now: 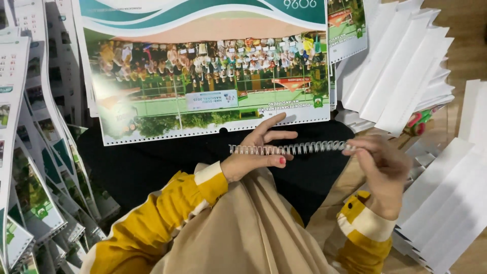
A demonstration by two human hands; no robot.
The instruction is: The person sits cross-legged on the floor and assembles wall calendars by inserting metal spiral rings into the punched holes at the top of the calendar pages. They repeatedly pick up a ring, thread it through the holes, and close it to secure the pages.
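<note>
A silver wire binding comb is held level between both hands. My left hand grips its left part with thumb and fingers; the index finger points toward the calendar. My right hand pinches the comb's right end. Just beyond the comb lies a large printed calendar sheet stack with a row of punched holes along its near edge, resting on a black cloth. My sleeves are yellow and cream over a tan garment.
Fanned stacks of printed calendar pages fill the left side. White paper strips are piled at the upper right and more white strips at the lower right on a wooden floor. A small red-green object lies between them.
</note>
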